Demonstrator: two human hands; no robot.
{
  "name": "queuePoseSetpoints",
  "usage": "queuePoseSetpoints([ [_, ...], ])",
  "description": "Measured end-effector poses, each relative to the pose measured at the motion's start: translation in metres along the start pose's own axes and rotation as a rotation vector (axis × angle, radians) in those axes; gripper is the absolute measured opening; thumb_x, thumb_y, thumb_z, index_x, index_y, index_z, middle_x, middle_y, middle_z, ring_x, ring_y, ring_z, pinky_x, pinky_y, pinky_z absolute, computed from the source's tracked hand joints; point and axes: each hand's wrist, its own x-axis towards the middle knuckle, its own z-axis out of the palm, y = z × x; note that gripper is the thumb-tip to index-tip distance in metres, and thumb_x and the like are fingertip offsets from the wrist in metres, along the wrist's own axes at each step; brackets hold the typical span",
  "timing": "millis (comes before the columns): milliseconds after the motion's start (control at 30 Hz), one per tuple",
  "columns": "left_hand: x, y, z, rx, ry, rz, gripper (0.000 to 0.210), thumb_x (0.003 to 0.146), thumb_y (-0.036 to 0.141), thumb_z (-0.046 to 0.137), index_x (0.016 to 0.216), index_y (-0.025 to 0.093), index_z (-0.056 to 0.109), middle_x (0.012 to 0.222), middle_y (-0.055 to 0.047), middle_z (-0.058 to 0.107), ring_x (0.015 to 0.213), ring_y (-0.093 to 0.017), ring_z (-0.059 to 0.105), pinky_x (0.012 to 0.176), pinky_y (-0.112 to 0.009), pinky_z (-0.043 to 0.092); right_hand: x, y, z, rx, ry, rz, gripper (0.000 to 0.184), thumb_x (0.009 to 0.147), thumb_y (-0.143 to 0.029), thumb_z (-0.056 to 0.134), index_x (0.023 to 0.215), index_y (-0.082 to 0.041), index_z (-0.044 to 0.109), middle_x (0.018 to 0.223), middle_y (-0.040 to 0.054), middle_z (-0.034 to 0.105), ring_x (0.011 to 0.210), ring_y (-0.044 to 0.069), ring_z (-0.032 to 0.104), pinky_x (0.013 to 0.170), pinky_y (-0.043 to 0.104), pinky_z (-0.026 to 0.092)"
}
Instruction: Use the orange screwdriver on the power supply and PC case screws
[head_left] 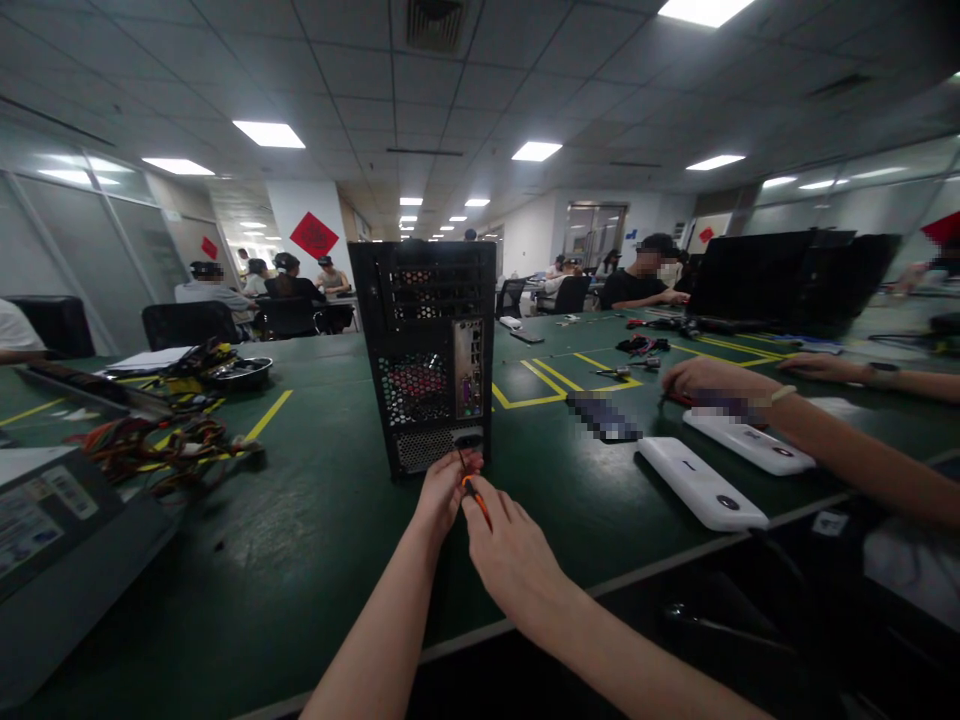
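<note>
A black computer tower case point(420, 388) stands upright on the green table, its rear panel with mesh vents and ports facing me. My right hand point(510, 540) is closed around a screwdriver point(478, 503) with an orange and black handle. The shaft points up and forward, beside the fingers of my left hand point(439, 495). Those fingers are pinched together just in front of the lower rear of the case, near its power socket point(469, 441). Whatever sits between the left fingertips is too small to make out.
Left on the table are a grey power supply box point(45, 540), tangled cables point(172, 450) and a metal bowl point(244, 372). To the right lie a phone point(602, 416) and two white power banks point(701, 483). A co-worker's hand point(712, 385) reaches in there.
</note>
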Motion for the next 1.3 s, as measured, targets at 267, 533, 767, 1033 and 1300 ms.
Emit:
queuePoseSetpoints([
  [267,0.003,-0.002,-0.001,-0.014,0.001,-0.001,0.019,0.068,-0.001,0.045,0.070,0.009,0.061,0.071,-0.009,0.064,0.065,-0.012,0.060,0.064,-0.021,0.045,0.000,0.008,0.010,0.163,0.120,0.154,0.025,0.085,-0.024,0.039,0.105,-0.017,0.052,0.103,0.0108,0.058,0.080,0.016,0.059,0.066,0.027,0.049],
  [533,0.000,0.000,0.001,-0.024,0.011,-0.006,0.019,0.069,-0.001,0.043,0.071,0.009,0.059,0.070,-0.009,0.064,0.061,-0.010,0.058,0.061,-0.019,0.044,-0.004,-0.011,-0.001,0.125,0.015,0.152,0.032,0.079,-0.013,0.040,0.110,-0.013,0.047,0.115,0.0138,0.051,0.094,0.021,0.054,0.073,0.035,0.047],
  [767,0.001,-0.001,-0.002,-0.043,-0.011,-0.014,0.019,0.068,-0.001,0.044,0.072,0.009,0.060,0.070,-0.009,0.063,0.064,-0.011,0.059,0.063,-0.021,0.045,0.002,0.003,0.009,0.138,0.170,0.215,0.021,0.084,-0.022,0.039,0.099,-0.018,0.053,0.095,0.0083,0.060,0.073,0.015,0.058,0.065,0.027,0.045],
  [1033,-0.003,0.000,-0.002,-0.020,-0.030,0.032,0.018,0.066,0.000,0.046,0.071,0.009,0.061,0.071,-0.009,0.064,0.067,-0.012,0.060,0.065,-0.022,0.046,-0.004,0.008,0.016,0.319,0.255,0.094,0.028,0.081,-0.016,0.038,0.107,-0.012,0.046,0.109,0.0145,0.051,0.100,0.020,0.049,0.079,0.035,0.045],
  [1300,0.001,-0.001,-0.004,-0.005,-0.029,-0.010,0.016,0.069,0.003,0.046,0.074,0.008,0.060,0.076,-0.010,0.064,0.068,-0.013,0.060,0.063,-0.021,0.046,-0.007,0.010,0.009,0.477,0.233,0.137,0.022,0.083,-0.021,0.040,0.098,-0.016,0.055,0.107,0.0116,0.051,0.095,0.016,0.052,0.079,0.029,0.045],
])
